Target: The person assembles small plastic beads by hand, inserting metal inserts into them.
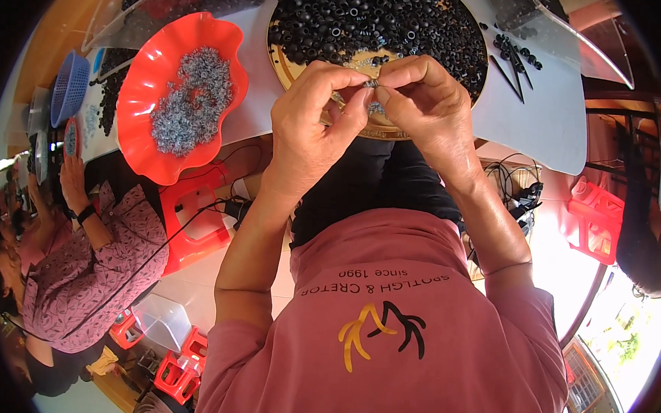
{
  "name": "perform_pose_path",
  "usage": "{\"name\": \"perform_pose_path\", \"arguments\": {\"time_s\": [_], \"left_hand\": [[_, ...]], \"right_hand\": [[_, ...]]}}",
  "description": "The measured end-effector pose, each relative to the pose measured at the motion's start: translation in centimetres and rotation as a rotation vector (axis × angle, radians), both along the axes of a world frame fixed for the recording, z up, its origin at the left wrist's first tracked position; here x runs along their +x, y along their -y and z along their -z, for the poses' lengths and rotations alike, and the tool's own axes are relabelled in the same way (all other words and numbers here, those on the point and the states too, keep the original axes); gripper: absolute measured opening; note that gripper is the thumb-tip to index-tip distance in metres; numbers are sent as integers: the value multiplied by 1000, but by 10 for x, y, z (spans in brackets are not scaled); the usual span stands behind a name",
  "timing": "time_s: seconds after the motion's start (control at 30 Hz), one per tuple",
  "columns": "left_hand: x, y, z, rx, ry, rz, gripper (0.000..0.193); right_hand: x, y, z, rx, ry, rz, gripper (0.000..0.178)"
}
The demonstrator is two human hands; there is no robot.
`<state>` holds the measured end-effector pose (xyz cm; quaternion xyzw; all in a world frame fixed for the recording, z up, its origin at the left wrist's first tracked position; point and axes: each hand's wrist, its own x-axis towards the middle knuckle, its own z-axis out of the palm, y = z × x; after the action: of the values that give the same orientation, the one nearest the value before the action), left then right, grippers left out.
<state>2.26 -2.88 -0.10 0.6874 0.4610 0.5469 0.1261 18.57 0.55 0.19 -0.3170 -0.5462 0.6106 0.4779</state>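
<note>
My left hand (322, 115) and my right hand (426, 99) meet over the near edge of a round gold tray (278, 68). Both are closed, thumb against forefinger, on one small dark ring-like part (371, 82) held between them. Its exact kind is too small to make out. Beyond my fingers the tray carries a heap of small black round parts (385, 19). Several tiny clear pieces (364, 60) lie on the bare gold near my fingertips.
Left of the tray stands a red wavy-rimmed bowl (139, 84) holding clear small pieces (194, 98). Black pointed tools (511, 77) and loose black parts lie at right. Clear plastic bins (571, 40) flank the table (551, 132). Another person (95, 269) sits at left near a blue basket (70, 88).
</note>
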Motion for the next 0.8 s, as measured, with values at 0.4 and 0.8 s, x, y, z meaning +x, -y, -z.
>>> {"name": "perform_pose_path", "arguments": {"time_s": [0.4, 0.8], "left_hand": [[-16, 5, -14, -746, 557, 260, 19], [-22, -7, -6, -93, 33, 255, 21]], "right_hand": [[9, -13, 6, 454, 270, -13, 15], [12, -13, -16, -605, -89, -305, 5]]}}
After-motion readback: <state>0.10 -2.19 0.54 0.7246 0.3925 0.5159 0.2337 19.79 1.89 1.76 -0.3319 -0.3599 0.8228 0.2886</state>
